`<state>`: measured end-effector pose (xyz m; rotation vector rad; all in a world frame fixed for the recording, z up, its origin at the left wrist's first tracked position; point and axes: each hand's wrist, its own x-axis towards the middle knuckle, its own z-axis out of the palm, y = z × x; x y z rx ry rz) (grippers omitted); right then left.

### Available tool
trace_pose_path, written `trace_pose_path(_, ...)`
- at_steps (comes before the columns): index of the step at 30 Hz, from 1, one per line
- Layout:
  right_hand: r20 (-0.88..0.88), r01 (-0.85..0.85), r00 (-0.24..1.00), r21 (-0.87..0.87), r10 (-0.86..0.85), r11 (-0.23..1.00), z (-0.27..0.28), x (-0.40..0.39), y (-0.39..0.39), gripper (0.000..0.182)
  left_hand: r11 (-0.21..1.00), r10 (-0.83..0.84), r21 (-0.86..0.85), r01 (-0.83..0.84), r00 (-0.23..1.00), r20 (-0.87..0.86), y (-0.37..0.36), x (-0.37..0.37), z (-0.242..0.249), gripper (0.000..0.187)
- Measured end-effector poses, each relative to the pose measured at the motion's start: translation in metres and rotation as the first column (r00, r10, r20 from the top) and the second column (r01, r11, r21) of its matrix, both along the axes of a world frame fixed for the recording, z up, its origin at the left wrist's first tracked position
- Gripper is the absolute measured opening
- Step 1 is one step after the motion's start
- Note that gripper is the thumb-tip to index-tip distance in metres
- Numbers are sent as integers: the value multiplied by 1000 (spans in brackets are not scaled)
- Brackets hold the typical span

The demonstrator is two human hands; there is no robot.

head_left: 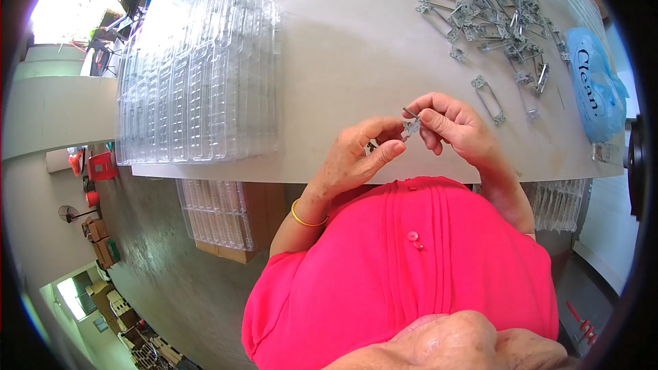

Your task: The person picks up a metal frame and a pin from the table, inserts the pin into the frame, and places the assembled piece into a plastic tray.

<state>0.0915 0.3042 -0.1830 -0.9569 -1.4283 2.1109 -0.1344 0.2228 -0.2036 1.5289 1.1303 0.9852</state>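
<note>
Frame centre: left hand (pixel 356 154) and right hand (pixel 449 123) both pinch small metal clip (pixel 410 125) at fingertips, above worktop (pixel 356 48) edge. Clip likely light, stiff, thin (slippery, probably); grip flat ends. More clips (pixel 490 17) heaped upper right.

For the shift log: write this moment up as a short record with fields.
left hand: left hand pinches one end of the small grey metal clip
right hand: right hand grips the same clip from the other side, above the table edge
table: pale grey work table
loose parts: heap of grey metal clips at the far right; one lies apart
trays: stack of clear plastic blister trays on the left
bag: blue plastic bag printed "Clean" at the right edge
</note>
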Motion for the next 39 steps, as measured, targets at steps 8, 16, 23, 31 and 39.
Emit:
trace_pose_path(8, 258, -41, 966, 124, 8, 992, 12, -1, 0, 21, 990, -5, 137, 40, 970, -242, 2, 7, 9, 31)
trace_pose_path(16, 375, -166, 927, 367, 18, 915, 13, 2, 2, 16, 981, 6, 186, 57, 947, -320, 0, 10, 5, 30)
trace_pose_path(23, 286, -110, 956, 555, -65, 824, 4, 1, 2, 11, 979, -110, 124, 162, 931, -349, 3, 10, 12, 30)
trace_pose_path(31, -114, 327, 945, 320, -307, 889, 11, -1, 0, 7, 912, 120, -401, 83, 882, 456, 5, 0, -4, 39)
trace_pose_path(39, -305, 366, 916, 372, -260, 853, -2, -14, -16, 14, 900, 156, -400, 175, 726, 669, 5, 3, -11, 48)
